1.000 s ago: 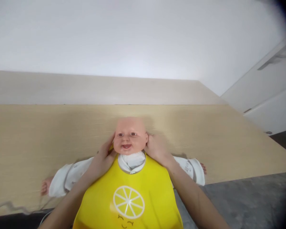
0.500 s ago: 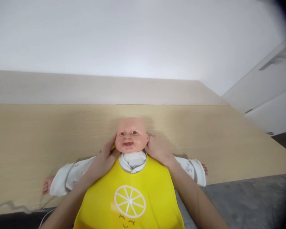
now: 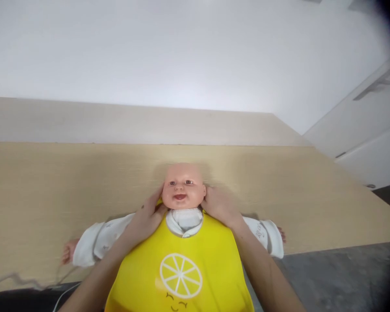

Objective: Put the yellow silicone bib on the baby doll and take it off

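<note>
A baby doll (image 3: 183, 173) in a white long-sleeved top lies on its back, its arms spread out to both sides. Over its chest lies a yellow bib (image 3: 146, 264) printed with a white citrus slice. My left hand (image 3: 149, 219) is closed at the doll's neck on the left, where a bit of the bib's yellow strap shows by the fingers. On the other side, my right hand (image 3: 219, 203) grips the bib's neck end below the doll's ear. The fingertips of both hands are hidden behind the doll's head and neck.
The doll rests on a light wooden table (image 3: 52, 182), with a white wall behind it. A pale cable (image 3: 16, 277) runs along the near left edge. White drawers (image 3: 370, 134) stand at the right, and grey floor shows past the table's right front edge.
The doll, bib and both hands appear slightly further right and lower, partly because the view has shifted. Both hands keep their places at the doll's neck.
</note>
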`<action>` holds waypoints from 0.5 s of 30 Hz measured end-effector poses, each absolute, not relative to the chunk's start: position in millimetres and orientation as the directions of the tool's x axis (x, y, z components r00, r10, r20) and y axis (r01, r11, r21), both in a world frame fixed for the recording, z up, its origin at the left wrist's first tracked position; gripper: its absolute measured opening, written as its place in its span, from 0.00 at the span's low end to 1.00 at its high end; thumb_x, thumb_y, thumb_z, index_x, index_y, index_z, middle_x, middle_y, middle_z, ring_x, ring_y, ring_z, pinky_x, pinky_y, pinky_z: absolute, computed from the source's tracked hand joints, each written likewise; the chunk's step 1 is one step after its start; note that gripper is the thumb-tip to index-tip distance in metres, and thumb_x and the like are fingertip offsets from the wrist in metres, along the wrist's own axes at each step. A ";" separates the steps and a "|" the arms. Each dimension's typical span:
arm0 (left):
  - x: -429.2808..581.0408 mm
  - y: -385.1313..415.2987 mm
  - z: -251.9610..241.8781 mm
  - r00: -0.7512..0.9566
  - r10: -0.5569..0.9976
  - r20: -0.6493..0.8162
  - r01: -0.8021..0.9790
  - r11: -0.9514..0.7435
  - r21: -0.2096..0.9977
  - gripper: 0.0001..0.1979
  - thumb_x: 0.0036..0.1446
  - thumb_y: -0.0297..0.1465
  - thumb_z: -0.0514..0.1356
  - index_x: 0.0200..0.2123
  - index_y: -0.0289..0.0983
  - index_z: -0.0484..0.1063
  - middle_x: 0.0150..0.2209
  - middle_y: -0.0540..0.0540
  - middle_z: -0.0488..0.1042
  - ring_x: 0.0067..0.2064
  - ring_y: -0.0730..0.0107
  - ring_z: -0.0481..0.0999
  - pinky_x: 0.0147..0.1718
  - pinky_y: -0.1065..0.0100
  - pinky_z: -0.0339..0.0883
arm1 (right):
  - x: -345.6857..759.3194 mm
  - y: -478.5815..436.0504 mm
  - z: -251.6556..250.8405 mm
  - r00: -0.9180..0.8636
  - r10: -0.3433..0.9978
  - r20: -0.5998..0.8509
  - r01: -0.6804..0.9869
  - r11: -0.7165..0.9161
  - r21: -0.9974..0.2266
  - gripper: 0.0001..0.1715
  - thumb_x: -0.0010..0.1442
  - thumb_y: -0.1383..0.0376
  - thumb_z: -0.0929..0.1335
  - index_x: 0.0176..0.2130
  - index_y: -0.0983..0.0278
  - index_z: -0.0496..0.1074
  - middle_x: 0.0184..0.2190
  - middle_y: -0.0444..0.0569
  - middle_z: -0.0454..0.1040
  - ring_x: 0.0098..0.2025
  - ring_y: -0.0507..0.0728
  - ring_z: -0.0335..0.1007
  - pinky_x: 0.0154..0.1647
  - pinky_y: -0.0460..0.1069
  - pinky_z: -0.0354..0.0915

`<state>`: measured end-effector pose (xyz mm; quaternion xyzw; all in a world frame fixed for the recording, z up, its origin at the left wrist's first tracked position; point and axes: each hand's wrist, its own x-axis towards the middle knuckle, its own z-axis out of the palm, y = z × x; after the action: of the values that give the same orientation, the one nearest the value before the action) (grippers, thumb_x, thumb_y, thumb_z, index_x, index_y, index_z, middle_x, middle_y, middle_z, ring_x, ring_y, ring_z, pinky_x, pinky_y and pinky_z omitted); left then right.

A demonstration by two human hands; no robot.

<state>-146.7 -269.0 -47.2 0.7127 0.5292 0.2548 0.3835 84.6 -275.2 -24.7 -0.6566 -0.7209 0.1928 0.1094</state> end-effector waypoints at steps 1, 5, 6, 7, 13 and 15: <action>-146.7 -269.4 -47.1 0.301 0.952 -0.065 0.572 -0.126 0.811 0.24 0.63 0.37 0.51 0.60 0.39 0.65 0.63 0.40 0.65 0.64 0.50 0.64 0.61 0.50 0.58 | 84.2 -275.4 -23.8 -0.111 0.989 -0.098 0.909 0.061 -0.413 0.14 0.61 0.68 0.61 0.36 0.65 0.75 0.36 0.54 0.79 0.33 0.58 0.74 0.27 0.48 0.51; -147.4 -271.3 -46.0 0.253 0.959 -0.128 0.617 -0.058 0.785 0.27 0.63 0.39 0.51 0.64 0.40 0.60 0.64 0.40 0.64 0.64 0.49 0.62 0.61 0.48 0.56 | 83.2 -276.6 -18.8 -0.061 0.990 -0.128 0.935 0.012 -0.355 0.12 0.59 0.67 0.63 0.35 0.64 0.76 0.33 0.55 0.79 0.32 0.59 0.74 0.26 0.49 0.50; -147.9 -271.6 -46.0 0.258 0.958 -0.123 0.619 -0.066 0.782 0.27 0.63 0.38 0.51 0.64 0.41 0.60 0.64 0.40 0.64 0.64 0.49 0.62 0.61 0.48 0.56 | 83.8 -276.9 -18.0 -0.053 0.990 -0.134 0.938 0.003 -0.348 0.12 0.58 0.68 0.63 0.35 0.64 0.76 0.33 0.55 0.79 0.32 0.59 0.74 0.26 0.48 0.50; -148.4 -271.7 -46.3 0.268 0.957 -0.110 0.617 -0.083 0.783 0.27 0.62 0.38 0.51 0.64 0.42 0.60 0.64 0.41 0.64 0.64 0.49 0.62 0.62 0.48 0.56 | 85.1 -277.0 -17.7 -0.051 0.990 -0.133 0.936 0.001 -0.351 0.11 0.58 0.68 0.63 0.36 0.64 0.75 0.34 0.55 0.79 0.32 0.59 0.74 0.27 0.48 0.50; -151.2 -271.7 -50.7 0.221 0.970 -0.099 0.584 -0.050 0.811 0.30 0.63 0.40 0.53 0.67 0.45 0.56 0.65 0.43 0.62 0.65 0.50 0.61 0.62 0.49 0.57 | 109.8 -280.3 -23.2 0.038 0.991 -0.131 0.884 -0.094 -0.459 0.13 0.64 0.68 0.58 0.32 0.65 0.68 0.31 0.52 0.76 0.34 0.55 0.71 0.30 0.46 0.53; -152.7 -272.3 -49.1 0.177 0.980 -0.085 0.558 -0.029 0.830 0.29 0.62 0.42 0.54 0.65 0.45 0.58 0.64 0.42 0.64 0.64 0.49 0.63 0.60 0.50 0.59 | 119.6 -287.0 -22.1 0.144 0.984 -0.107 0.821 -0.179 -0.542 0.12 0.65 0.66 0.58 0.33 0.64 0.66 0.28 0.49 0.75 0.31 0.55 0.70 0.29 0.46 0.54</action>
<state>-152.7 -272.3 -49.1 0.6630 0.5799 0.2738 0.3861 119.6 -287.0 -22.1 -0.7343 -0.6144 0.2247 0.1812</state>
